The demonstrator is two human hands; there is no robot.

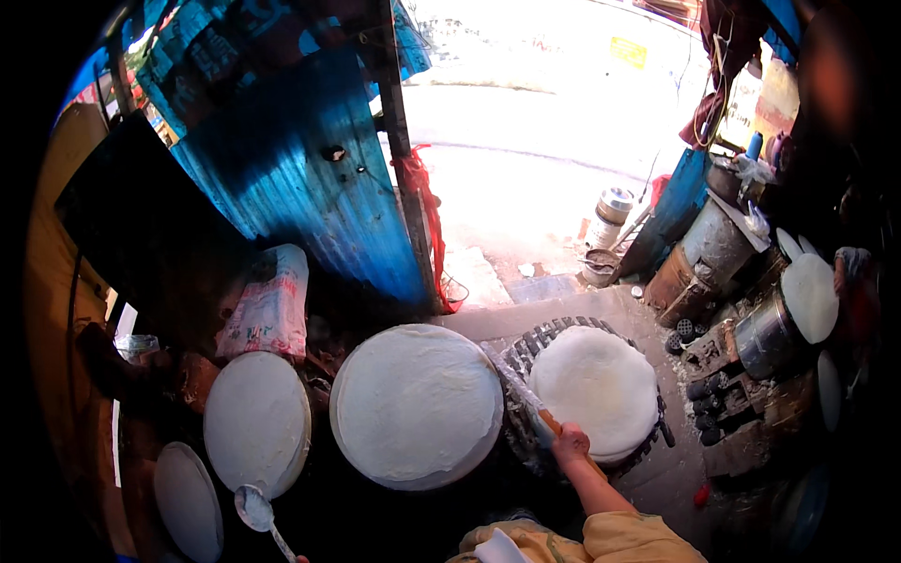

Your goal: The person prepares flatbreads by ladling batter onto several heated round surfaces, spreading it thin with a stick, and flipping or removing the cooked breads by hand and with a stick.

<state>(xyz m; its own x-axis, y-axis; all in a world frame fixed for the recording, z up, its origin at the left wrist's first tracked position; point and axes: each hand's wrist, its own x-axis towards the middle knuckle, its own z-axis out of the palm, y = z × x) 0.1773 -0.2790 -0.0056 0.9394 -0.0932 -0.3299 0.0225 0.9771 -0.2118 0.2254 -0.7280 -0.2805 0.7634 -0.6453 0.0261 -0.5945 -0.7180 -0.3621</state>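
Note:
My right hand (571, 445) is closed around the brown handle of a long flat spatula (515, 384). The blade, smeared with white, slants up and left between two rounds. Beside this hand, a pale round flatbread (595, 389) lies on a dark slatted round base (660, 428). Left of the blade sits a large round surface coated in white batter (418, 403). At the bottom edge only a fingertip of my left hand (302, 559) shows, at the handle end of a ladle (253, 508). White batter coats its bowl, beside a smaller white-coated round (255, 422).
Another white disc (188, 497) stands at the far left, near a printed sack (270, 305). Blue corrugated sheets (310, 169) wall the left. At right are a metal drum (713, 249), a round pale sheet (809, 298) over a pot, and perforated black cylinders (685, 330). Metal pots (612, 208) stand outside.

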